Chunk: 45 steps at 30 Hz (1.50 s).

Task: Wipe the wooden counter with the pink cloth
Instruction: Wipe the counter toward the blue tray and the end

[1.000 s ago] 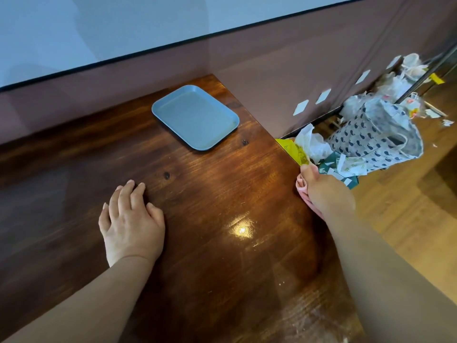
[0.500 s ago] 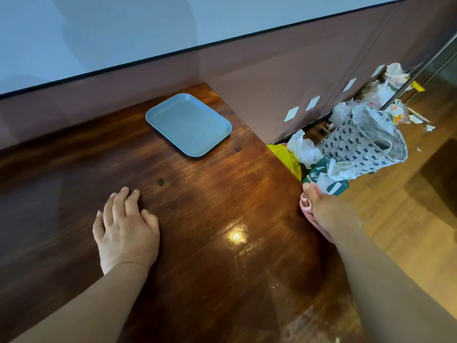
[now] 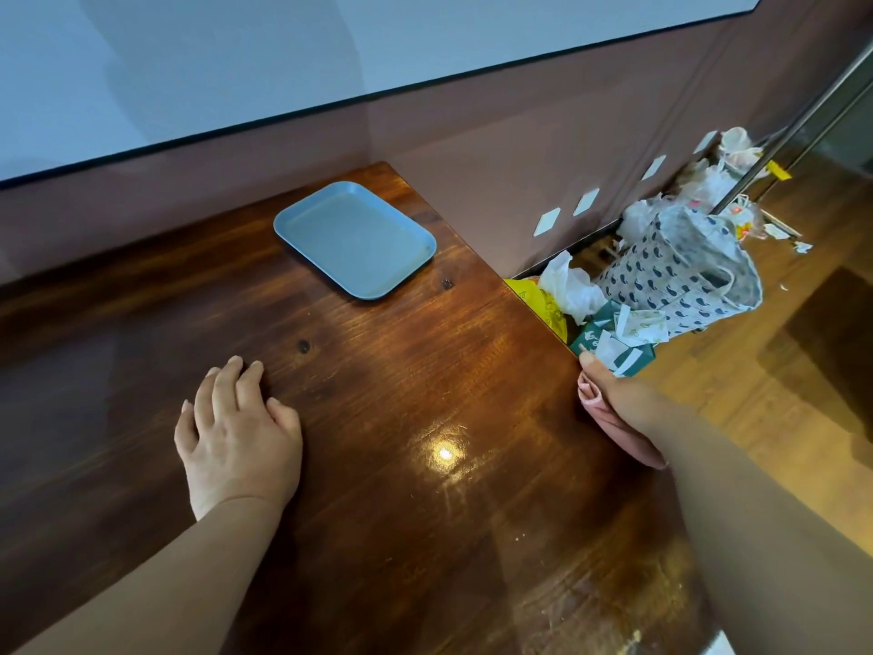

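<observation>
The pink cloth (image 3: 614,418) sits bunched at the right-hand edge of the wooden surface (image 3: 425,394), at about 3 o'clock in the view, partly draped over that edge. The right hand (image 3: 623,399) lies on top of it with the thumb along the edge; the rest of its fingers are hidden, so I cannot tell how firmly they close on the fabric, though the hand seems to hold it. The left hand (image 3: 236,432) rests flat at 9 o'clock, fingers relaxed and slightly spread, steadying. The board looks glossy around the centre, but pale crumbs or smears show toward 5 o'clock, so wiping seems unfinished. A blue tray (image 3: 354,238) stands at 12 o'clock; litter and a patterned bag (image 3: 680,271) lie beyond the edge at 2 o'clock.
</observation>
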### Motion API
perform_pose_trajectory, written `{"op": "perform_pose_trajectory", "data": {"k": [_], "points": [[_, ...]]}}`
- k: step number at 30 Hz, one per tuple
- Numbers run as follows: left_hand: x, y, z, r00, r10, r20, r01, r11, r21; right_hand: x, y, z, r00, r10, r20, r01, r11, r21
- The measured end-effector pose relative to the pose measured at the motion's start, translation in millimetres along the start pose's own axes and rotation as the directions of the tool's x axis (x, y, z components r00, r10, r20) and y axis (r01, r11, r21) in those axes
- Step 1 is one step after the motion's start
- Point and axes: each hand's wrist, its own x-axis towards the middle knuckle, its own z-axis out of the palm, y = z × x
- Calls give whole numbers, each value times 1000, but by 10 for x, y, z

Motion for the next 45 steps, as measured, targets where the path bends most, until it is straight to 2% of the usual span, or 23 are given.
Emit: {"op": "perform_pose_trajectory", "data": {"k": [2,3,5,6,8,10,13,15,17,19,22,24,25,27,29,30,32,34,36,37,40,43,45], "points": [[-2,2,15,1000,0,-7,0,1000,-8,-24,-30,-5,1000,-13,-3,13,1000,24],[-4,1,23,1000,1,-16,-1,1000,-12,-24,14,22,998,-54,-40,49,992,-113],[-13,-9,33,999,11,-35,-12,1000,-25,-49,152,93,968,-216,-126,103,803,-587],[-14,-16,37,999,18,-41,-19,999,-27,-64,193,134,944,-284,-171,106,748,-656],[-11,-22,49,999,17,-44,-18,999,-28,-92,188,123,938,-286,-196,140,830,-540],[-4,-24,58,999,6,-43,-7,1000,-24,-77,123,48,990,-115,-86,87,956,-282],[-6,-15,60,999,10,-49,-11,1000,-24,-78,11,-44,999,29,-43,-28,1000,12],[-14,-18,57,999,20,-51,-21,999,-29,-134,64,24,994,-17,-110,0,988,-153],[-9,-25,52,998,30,-48,-31,999,-30,-120,234,114,966,-171,-192,34,824,-566],[-5,-30,62,999,29,-43,-30,999,-19,-118,288,145,956,-209,-205,19,743,-670],[0,-57,80,998,35,-60,-37,999,-26,-68,276,24,992,-18,-126,-9,976,-217],[-2,-47,83,997,38,-69,-40,999,-30,-84,228,-98,999,45,12,-45,996,75],[-7,-36,79,997,34,-65,-37,999,-32,-101,218,-121,998,55,38,-60,990,126],[0,-35,68,998,25,-53,-26,999,-27,-138,218,-79,999,46,-14,-47,999,-19],[-1,-39,56,999,25,-32,-25,1000,-11,-160,353,39,978,-50,-201,-22,940,-341],[4,-52,43,999,22,-22,-23,1000,-7,-179,408,107,951,-113,-289,-15,914,-406],[8,-36,42,1000,14,-9,-14,1000,-7,-212,441,115,933,-139,-332,-4,919,-395],[12,-28,39,1000,18,-14,-18,1000,-2,-195,368,49,977,-69,-203,-3,942,-335],[2,-19,36,999,35,-13,-35,999,-13,-183,296,-12,991,5,-132,-25,988,-150],[-6,-15,35,999,36,-11,-36,999,-13,-188,310,-20,988,-9,-156,-19,985,-172],[-6,-34,39,999,37,-7,-37,999,3,-270,524,106,952,-145,-269,-27,837,-547],[1,-33,51,999,41,-19,-41,999,-9,-311,663,116,931,-112,-347,-36,918,-394],[1,-27,72,998,42,-38,-42,999,1,-232,679,-24,983,-53,-177,27,988,-149]]}}
